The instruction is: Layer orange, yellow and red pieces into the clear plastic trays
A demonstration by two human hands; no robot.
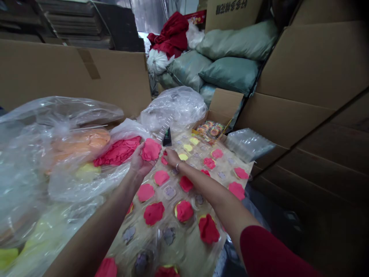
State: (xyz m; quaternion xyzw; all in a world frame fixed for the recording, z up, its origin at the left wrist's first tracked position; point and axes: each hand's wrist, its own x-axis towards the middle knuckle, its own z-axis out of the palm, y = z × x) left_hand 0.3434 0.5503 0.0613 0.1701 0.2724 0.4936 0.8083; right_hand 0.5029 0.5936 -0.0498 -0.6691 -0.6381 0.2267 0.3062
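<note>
My left hand (138,163) holds a small stack of pink flower-shaped pieces (151,149), gripped along its left and lower edge. Just to the right, the fingers of my right hand (172,158) are pinched on a single pink flower-shaped piece (164,160), low over the table; the fingertips are partly hidden. Below and around both hands, clear plastic trays (159,238) cover the brown work surface. Pink and red pieces (153,213) lie in many compartments, some over yellow ones. Grey-purple pieces (169,191) and yellow pieces (188,147) show in others.
Clear bags on the left hold a pink pile (119,151) and orange pieces (93,144). A small black object (167,137) stands beyond my hands. An open carton (226,103) of printed packs and stacked clear plastic (249,144) sit far right. Tall cardboard boxes (314,73) flank the table.
</note>
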